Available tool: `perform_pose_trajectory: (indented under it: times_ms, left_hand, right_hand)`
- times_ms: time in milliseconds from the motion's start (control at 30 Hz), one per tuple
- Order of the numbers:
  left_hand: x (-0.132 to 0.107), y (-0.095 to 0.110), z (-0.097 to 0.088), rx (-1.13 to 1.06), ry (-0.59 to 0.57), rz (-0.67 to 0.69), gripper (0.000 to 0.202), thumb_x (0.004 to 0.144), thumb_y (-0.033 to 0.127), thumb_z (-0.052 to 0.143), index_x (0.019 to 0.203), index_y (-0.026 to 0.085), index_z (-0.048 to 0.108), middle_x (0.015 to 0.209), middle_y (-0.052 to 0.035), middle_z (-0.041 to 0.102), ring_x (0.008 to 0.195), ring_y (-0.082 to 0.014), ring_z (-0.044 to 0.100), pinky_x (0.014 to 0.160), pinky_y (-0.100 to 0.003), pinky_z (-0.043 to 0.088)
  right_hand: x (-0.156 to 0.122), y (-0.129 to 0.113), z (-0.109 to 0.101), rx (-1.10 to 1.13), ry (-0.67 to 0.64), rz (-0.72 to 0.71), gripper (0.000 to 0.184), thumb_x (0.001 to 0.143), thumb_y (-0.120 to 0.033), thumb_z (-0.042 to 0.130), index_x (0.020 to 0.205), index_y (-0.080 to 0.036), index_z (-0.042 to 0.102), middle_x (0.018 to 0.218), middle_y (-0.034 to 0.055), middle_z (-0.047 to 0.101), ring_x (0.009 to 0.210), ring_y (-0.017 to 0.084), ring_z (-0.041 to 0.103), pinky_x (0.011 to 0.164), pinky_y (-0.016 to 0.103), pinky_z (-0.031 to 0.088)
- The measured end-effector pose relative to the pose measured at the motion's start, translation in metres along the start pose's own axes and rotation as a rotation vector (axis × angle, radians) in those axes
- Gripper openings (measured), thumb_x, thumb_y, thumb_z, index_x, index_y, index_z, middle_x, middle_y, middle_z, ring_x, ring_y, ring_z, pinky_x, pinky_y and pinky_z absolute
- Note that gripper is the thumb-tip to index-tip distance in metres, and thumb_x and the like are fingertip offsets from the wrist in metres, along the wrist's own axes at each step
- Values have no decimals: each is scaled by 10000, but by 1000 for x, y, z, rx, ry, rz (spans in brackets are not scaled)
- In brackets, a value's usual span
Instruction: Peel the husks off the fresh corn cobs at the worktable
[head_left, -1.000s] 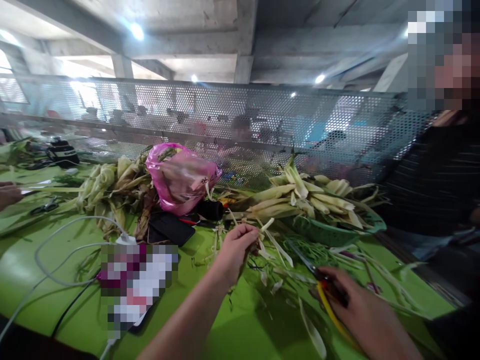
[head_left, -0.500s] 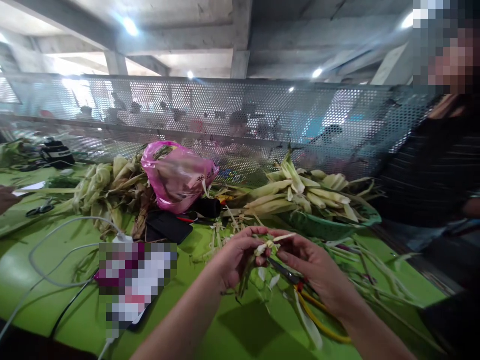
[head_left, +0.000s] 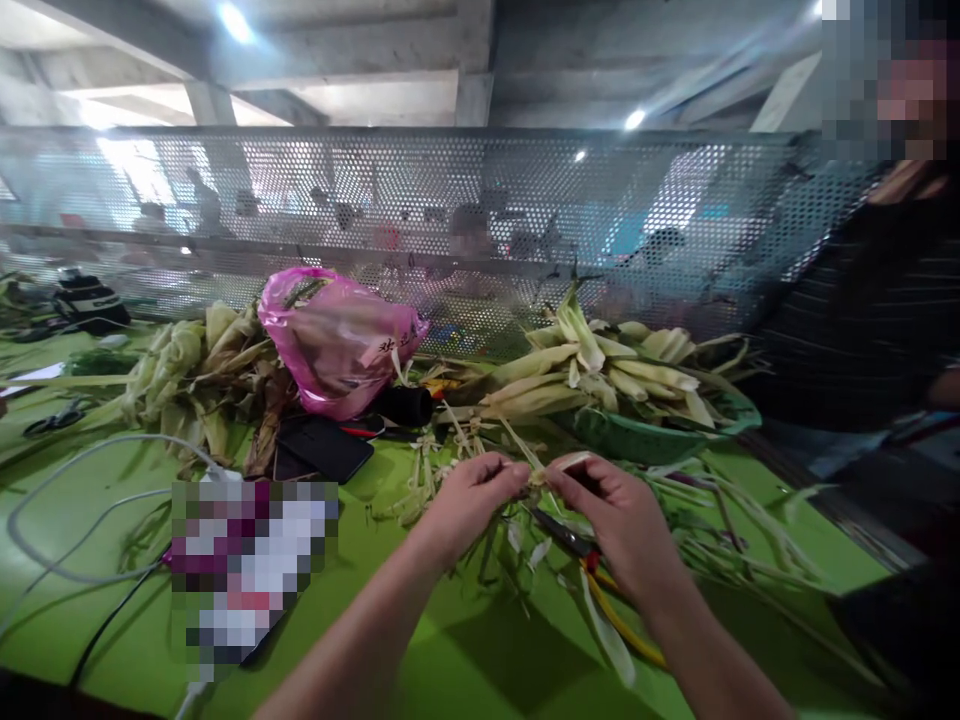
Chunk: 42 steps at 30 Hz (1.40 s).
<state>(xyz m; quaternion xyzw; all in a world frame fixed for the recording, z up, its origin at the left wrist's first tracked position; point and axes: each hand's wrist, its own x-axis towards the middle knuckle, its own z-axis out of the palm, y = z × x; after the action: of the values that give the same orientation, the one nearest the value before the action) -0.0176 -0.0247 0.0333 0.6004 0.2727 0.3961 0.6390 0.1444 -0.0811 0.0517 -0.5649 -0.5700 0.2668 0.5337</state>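
My left hand (head_left: 480, 500) is closed, thumb and fingers pinching a small piece of pale corn husk (head_left: 537, 476). My right hand (head_left: 619, 510) faces it, its thumb and forefinger closed on the same husk, a thin strip of which sticks up between the hands. Directly beneath my right hand are scissors with red and yellow handles (head_left: 622, 625), dark blades pointing left; whether any finger touches them I cannot tell. Below and around my hands lie husk scraps (head_left: 540, 550). Several knotted husk pieces (head_left: 424, 470) lie just beyond my left hand.
A green basket (head_left: 660, 440) heaped with corn husks (head_left: 592, 370) stands behind my right hand. Further left are a pink plastic bag (head_left: 330, 345), a black phone (head_left: 330, 450), a husk bundle (head_left: 180, 370) and cables (head_left: 82, 575). A perforated screen (head_left: 360, 190) backs the green table. A person (head_left: 847, 310) stands at right.
Both hands have shifted their grip on the husk; their fingertips now pinch it close together, and the thin strip points upward. The view has turned slightly right and down.
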Motion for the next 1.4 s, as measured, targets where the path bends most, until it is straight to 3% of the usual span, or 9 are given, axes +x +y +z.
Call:
perform_pose_trajectory:
  times_ms: [100, 300, 467, 667, 867, 1000, 1133, 1267, 1400]
  left_hand:
    - [2, -6, 5, -1, -30, -21, 339, 706, 446, 728, 756, 135, 602, 685, -2, 567, 640, -112, 470, 622, -229, 337]
    - [4, -20, 12, -189, -55, -87, 367, 665, 424, 770, 780, 119, 603, 724, -16, 591, 676, -104, 504, 684, -230, 374]
    - [4, -16, 16, -293, 38, -78, 395, 643, 407, 799, 815, 130, 577, 707, -9, 599, 674, -104, 533, 684, -228, 397]
    - [3, -18, 15, -186, 31, -55, 389, 679, 446, 771, 811, 136, 574, 692, -8, 598, 649, -98, 519, 650, -223, 392]
    - [2, -15, 16, -192, 99, -30, 339, 702, 421, 744, 791, 136, 585, 664, 2, 582, 617, -92, 495, 613, -218, 376]
    - [2, -13, 15, -196, 115, -40, 307, 707, 398, 724, 785, 131, 593, 638, 3, 565, 601, -94, 481, 601, -223, 366]
    - [3, -17, 14, -126, 110, -32, 244, 723, 352, 694, 769, 140, 582, 613, 20, 530, 583, -88, 452, 585, -223, 334]
    - [4, -24, 13, -68, 56, -23, 211, 739, 329, 676, 795, 143, 597, 609, 29, 512, 570, -82, 430, 580, -225, 315]
    - [5, -25, 15, -81, 25, -48, 261, 724, 363, 698, 820, 135, 618, 608, 27, 517, 566, -81, 428, 573, -225, 310]
  right_hand:
    - [-4, 3, 1, 75, -15, 49, 283, 787, -438, 699, 745, -162, 649, 723, 18, 614, 720, 156, 541, 687, 247, 442]
    - [-9, 10, 4, 334, -53, 283, 339, 772, -479, 725, 794, -153, 631, 682, -13, 546, 612, 103, 480, 565, 206, 407]
    - [-7, 11, 0, 288, -79, 206, 358, 757, -473, 741, 912, -161, 659, 821, 41, 644, 743, 160, 574, 674, 258, 473]
    - [-9, 15, 2, 109, -34, 102, 331, 744, -475, 736, 809, -163, 645, 737, 29, 639, 693, 156, 584, 646, 253, 476]
    - [-10, 20, 10, 278, -84, 181, 357, 715, -436, 775, 893, -181, 600, 815, 29, 639, 751, 160, 612, 656, 246, 499]
    - [-7, 23, 8, 248, -65, 148, 377, 684, -423, 799, 888, -176, 599, 797, 24, 623, 742, 157, 590, 668, 253, 485]
    - [-9, 16, 4, 168, -21, 85, 315, 778, -437, 722, 927, -181, 615, 823, 27, 617, 759, 157, 555, 682, 258, 453]
    - [-11, 7, 2, 124, -2, 111, 252, 801, -420, 678, 784, -174, 623, 725, 6, 579, 663, 132, 491, 596, 233, 396]
    - [-11, 7, 1, 163, 1, 150, 206, 781, -366, 656, 765, -162, 633, 682, -2, 546, 599, 113, 443, 552, 224, 361]
